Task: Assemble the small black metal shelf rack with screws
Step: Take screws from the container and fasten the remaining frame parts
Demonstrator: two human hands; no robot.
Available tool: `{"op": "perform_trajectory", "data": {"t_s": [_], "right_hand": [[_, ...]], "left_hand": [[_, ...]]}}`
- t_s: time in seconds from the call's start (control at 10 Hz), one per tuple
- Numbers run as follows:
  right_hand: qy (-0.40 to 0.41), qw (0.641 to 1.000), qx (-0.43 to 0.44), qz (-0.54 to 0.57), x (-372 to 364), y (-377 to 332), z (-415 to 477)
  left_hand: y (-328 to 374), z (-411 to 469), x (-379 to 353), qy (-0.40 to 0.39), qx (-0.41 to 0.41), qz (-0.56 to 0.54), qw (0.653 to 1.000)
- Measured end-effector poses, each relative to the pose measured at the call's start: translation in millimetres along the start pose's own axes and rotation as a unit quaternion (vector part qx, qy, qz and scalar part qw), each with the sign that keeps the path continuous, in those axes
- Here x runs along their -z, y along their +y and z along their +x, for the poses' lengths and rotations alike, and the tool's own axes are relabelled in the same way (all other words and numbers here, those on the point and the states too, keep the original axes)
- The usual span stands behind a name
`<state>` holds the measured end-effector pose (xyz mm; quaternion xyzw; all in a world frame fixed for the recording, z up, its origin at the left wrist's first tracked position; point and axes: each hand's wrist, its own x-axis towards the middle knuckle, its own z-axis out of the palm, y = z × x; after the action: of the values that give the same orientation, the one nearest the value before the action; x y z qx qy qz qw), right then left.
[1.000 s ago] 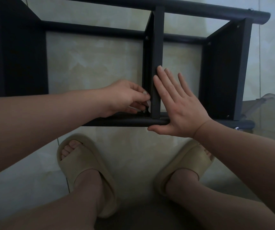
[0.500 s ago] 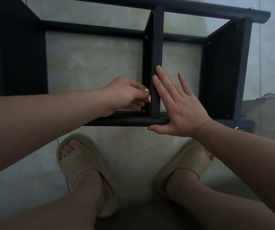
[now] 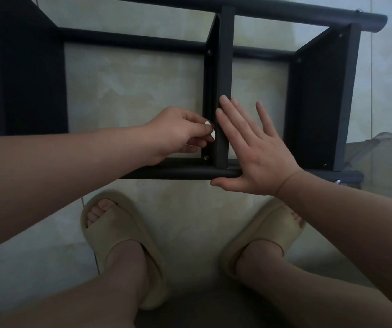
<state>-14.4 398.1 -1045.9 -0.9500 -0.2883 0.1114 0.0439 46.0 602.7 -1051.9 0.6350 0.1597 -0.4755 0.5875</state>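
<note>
Small black metal shelf rack point(image 3: 285, 12) lies on its side on pale tiled floor point(image 3: 131, 86), open side up toward camera, just beyond the person's feet. Far left: rack's wide black solid panel point(image 3: 24, 79), standing on edge. Left hand point(image 3: 178, 133) reaches in from the left across the near black round tube point(image 3: 178, 173), fingers curled with tips bunched together at the left flange of the black middle divider point(image 3: 224, 62); white-painted nails show. Can't tell if anything small is pinched between them. Small silver screw point(image 3: 206, 157) sits in that flange just below the left hand's fingertips, close to where the divider meets the near tube. A second screw shows higher up the same flange, near the far tube.

Right hand point(image 3: 256, 157) is flat and spread, fingers straight; index and middle lie against the divider's right side, thumb stretched along the near tube, gripping nothing. Right black end panel point(image 3: 318, 102) is upright, apart from that hand. Clear plastic object point(image 3: 379, 150) at far right edge, beside the rack's end, kind unclear.

Bottom of frame: two beige slide sandals, left point(image 3: 119, 233) and right point(image 3: 273, 228), on the person's feet, near the rack but not touching it
</note>
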Motion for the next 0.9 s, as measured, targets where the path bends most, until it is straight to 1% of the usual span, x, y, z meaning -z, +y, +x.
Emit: {"op": "perform_trajectory", "data": {"t_s": [0.2,0.4,0.5,0.9], "right_hand": [[-0.012,1.0,-0.003,0.011,2.0,-0.1,0.5],[-0.021,1.0,-0.006,0.013,3.0,0.0,0.2],[-0.021,1.0,-0.005,0.016,3.2,-0.2,0.2],[-0.022,1.0,-0.005,0.016,2.7,-0.3,0.3]], "left_hand": [[1.3,-1.9,-1.0,-0.009,0.004,0.0,1.0],[-1.3,-5.4,-6.4,-0.005,0.05,-0.044,0.998],[0.6,-5.0,-6.2,-0.014,0.057,-0.024,0.998],[3.4,-4.4,1.1,-0.049,0.027,0.09,0.994]]}}
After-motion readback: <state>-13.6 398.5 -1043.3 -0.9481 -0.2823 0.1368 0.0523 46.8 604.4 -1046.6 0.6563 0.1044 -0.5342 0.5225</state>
